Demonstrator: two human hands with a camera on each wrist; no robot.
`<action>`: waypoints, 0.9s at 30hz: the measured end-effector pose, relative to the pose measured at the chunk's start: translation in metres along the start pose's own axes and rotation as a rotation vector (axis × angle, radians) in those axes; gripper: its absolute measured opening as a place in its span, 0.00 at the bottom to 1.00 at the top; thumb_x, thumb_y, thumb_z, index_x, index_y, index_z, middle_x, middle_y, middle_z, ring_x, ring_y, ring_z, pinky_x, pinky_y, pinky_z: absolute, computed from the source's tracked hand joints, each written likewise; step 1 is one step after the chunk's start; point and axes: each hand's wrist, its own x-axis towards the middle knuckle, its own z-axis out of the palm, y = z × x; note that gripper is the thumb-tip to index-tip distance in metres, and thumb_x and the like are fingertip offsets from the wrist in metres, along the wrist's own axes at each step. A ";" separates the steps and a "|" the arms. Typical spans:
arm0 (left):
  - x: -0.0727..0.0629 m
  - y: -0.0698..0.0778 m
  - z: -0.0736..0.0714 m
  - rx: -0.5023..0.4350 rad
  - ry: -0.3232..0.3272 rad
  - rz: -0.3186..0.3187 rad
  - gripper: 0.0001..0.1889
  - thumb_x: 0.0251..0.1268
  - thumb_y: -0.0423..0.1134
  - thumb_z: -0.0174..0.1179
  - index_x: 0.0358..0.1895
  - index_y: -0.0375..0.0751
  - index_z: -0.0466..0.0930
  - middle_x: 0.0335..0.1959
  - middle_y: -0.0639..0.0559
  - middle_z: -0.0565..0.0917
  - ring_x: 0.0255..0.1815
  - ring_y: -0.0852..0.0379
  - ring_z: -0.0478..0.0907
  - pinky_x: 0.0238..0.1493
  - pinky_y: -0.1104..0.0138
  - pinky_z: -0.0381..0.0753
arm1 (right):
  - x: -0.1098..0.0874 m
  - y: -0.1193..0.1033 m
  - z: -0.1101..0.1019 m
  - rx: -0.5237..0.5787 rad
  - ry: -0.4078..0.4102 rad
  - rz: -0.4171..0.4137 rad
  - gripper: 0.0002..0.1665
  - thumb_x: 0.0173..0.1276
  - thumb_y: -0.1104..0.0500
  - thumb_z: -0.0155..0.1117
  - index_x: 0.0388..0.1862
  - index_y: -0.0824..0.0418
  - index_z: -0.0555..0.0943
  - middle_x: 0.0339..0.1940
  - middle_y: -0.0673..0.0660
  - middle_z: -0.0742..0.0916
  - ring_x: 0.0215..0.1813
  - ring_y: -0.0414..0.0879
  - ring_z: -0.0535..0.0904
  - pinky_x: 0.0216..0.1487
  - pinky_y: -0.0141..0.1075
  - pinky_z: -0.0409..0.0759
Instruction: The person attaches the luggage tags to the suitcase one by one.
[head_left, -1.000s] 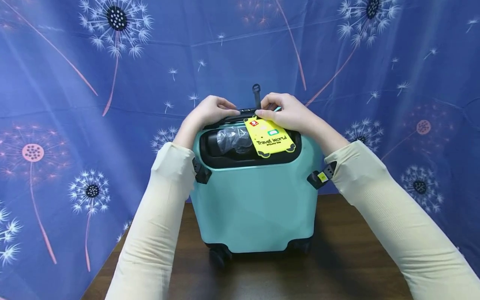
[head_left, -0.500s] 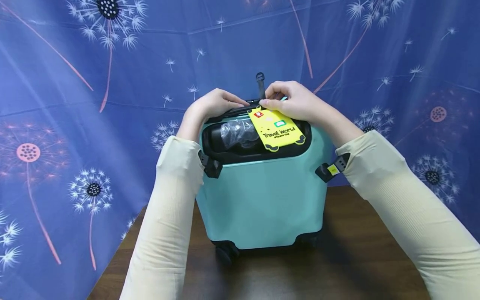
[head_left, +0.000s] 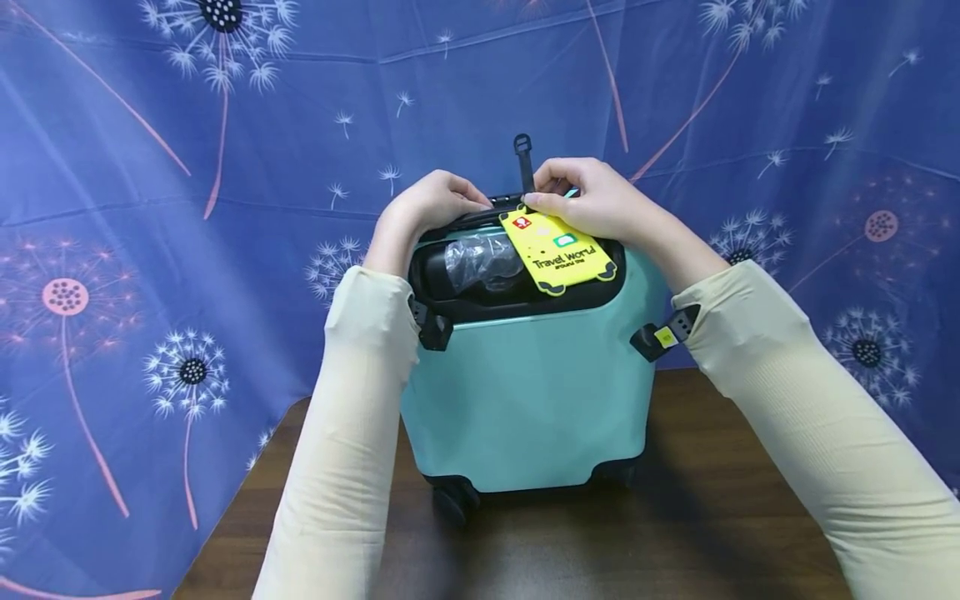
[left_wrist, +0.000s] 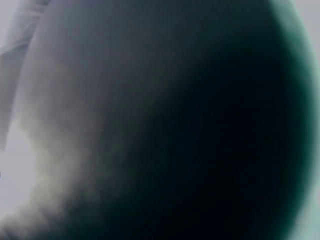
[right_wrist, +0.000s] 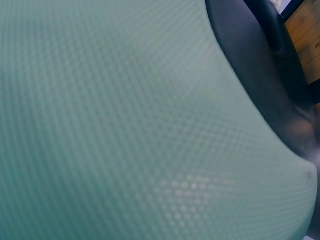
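Observation:
A teal suitcase stands upright on its wheels. My left hand grips its black top handle at the left, thumb in front and fingers partly hidden behind. My right hand pinches a yellow luggage tag at its upper end, thumb in front. The tag's black strap sticks up beside those fingers, its buckle end free. The tag hangs over the suitcase's dark recess. In the right wrist view the textured teal shell fills most of the picture, with part of the tag at upper right.
Clear plastic wrap covers a black part inside the recess. The suitcase stands on a brown wooden table, close to a blue dandelion-print curtain. The left wrist view is a dark blur.
The suitcase and both hands appear slightly higher and farther right, as the head view shifts. The right hand keeps its pinch on the luggage tag, with the strap still sticking up.

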 end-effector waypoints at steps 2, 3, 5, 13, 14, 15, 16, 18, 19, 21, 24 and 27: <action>0.000 0.000 0.001 -0.024 0.012 -0.012 0.16 0.70 0.46 0.52 0.55 0.45 0.79 0.58 0.50 0.77 0.56 0.57 0.70 0.57 0.65 0.69 | 0.000 0.000 0.000 0.003 -0.012 0.004 0.16 0.71 0.47 0.53 0.45 0.59 0.76 0.41 0.57 0.77 0.43 0.48 0.70 0.43 0.38 0.65; 0.000 0.000 0.001 -0.028 0.017 -0.008 0.17 0.70 0.47 0.52 0.55 0.45 0.78 0.58 0.51 0.77 0.56 0.57 0.70 0.58 0.65 0.68 | 0.000 0.000 -0.001 0.003 -0.023 0.008 0.16 0.71 0.47 0.52 0.46 0.58 0.75 0.43 0.57 0.77 0.44 0.48 0.70 0.43 0.38 0.66; 0.000 -0.002 0.003 -0.045 0.025 0.011 0.17 0.70 0.48 0.52 0.55 0.45 0.78 0.57 0.51 0.77 0.56 0.58 0.70 0.59 0.65 0.68 | 0.001 0.000 -0.002 0.005 -0.058 0.014 0.16 0.72 0.47 0.50 0.48 0.57 0.74 0.47 0.57 0.77 0.45 0.48 0.71 0.44 0.39 0.66; -0.003 -0.008 0.007 -0.033 0.035 0.092 0.19 0.72 0.53 0.46 0.55 0.50 0.80 0.54 0.54 0.79 0.53 0.60 0.71 0.56 0.66 0.67 | 0.009 -0.005 -0.006 -0.073 -0.201 0.002 0.14 0.75 0.48 0.43 0.47 0.57 0.67 0.44 0.56 0.77 0.40 0.49 0.70 0.42 0.39 0.64; -0.003 -0.008 0.007 -0.028 0.033 0.093 0.20 0.72 0.54 0.45 0.55 0.51 0.79 0.55 0.54 0.79 0.54 0.60 0.71 0.56 0.65 0.67 | 0.010 -0.006 -0.005 -0.091 -0.203 -0.006 0.13 0.75 0.48 0.43 0.46 0.57 0.66 0.40 0.56 0.77 0.38 0.49 0.69 0.41 0.38 0.64; -0.003 -0.008 0.007 -0.024 0.029 0.095 0.20 0.72 0.54 0.44 0.56 0.52 0.79 0.56 0.55 0.78 0.55 0.60 0.70 0.57 0.65 0.67 | 0.012 -0.006 -0.004 -0.099 -0.206 -0.009 0.13 0.76 0.48 0.42 0.45 0.57 0.65 0.36 0.55 0.76 0.36 0.48 0.69 0.40 0.38 0.64; -0.003 -0.009 0.006 -0.016 0.024 0.097 0.20 0.73 0.55 0.43 0.57 0.52 0.78 0.57 0.55 0.78 0.56 0.60 0.70 0.59 0.65 0.67 | 0.013 -0.007 -0.004 -0.107 -0.207 -0.009 0.13 0.76 0.48 0.42 0.44 0.57 0.65 0.32 0.55 0.74 0.34 0.48 0.69 0.38 0.38 0.64; -0.003 -0.010 0.006 -0.004 0.009 0.106 0.21 0.73 0.54 0.42 0.59 0.53 0.77 0.59 0.55 0.77 0.59 0.60 0.69 0.61 0.64 0.66 | 0.014 -0.008 -0.002 -0.109 -0.204 -0.005 0.13 0.75 0.48 0.42 0.43 0.57 0.64 0.28 0.54 0.71 0.31 0.48 0.68 0.37 0.37 0.64; -0.003 -0.010 0.006 0.004 0.006 0.113 0.21 0.74 0.54 0.42 0.59 0.52 0.76 0.60 0.55 0.76 0.60 0.60 0.69 0.63 0.63 0.65 | 0.014 -0.008 -0.001 -0.110 -0.198 -0.004 0.13 0.75 0.48 0.42 0.43 0.57 0.64 0.27 0.54 0.70 0.31 0.48 0.68 0.37 0.37 0.64; -0.003 -0.010 0.007 0.015 0.002 0.130 0.21 0.75 0.52 0.40 0.59 0.50 0.76 0.61 0.54 0.76 0.62 0.59 0.68 0.64 0.63 0.64 | 0.014 -0.008 0.000 -0.119 -0.184 -0.010 0.13 0.76 0.49 0.42 0.43 0.57 0.64 0.27 0.54 0.70 0.31 0.48 0.68 0.36 0.37 0.63; -0.002 -0.009 0.008 0.017 0.008 0.148 0.20 0.76 0.49 0.39 0.58 0.47 0.76 0.60 0.52 0.76 0.62 0.59 0.68 0.65 0.63 0.63 | 0.013 -0.008 0.000 -0.136 -0.172 -0.031 0.12 0.76 0.50 0.42 0.42 0.59 0.64 0.27 0.55 0.69 0.31 0.48 0.66 0.36 0.37 0.62; -0.001 -0.008 0.010 0.015 0.026 0.149 0.20 0.76 0.48 0.39 0.55 0.44 0.77 0.56 0.51 0.77 0.56 0.58 0.69 0.60 0.65 0.65 | 0.014 -0.009 -0.001 -0.137 -0.190 -0.037 0.12 0.76 0.51 0.42 0.40 0.59 0.64 0.26 0.54 0.68 0.31 0.48 0.65 0.35 0.37 0.61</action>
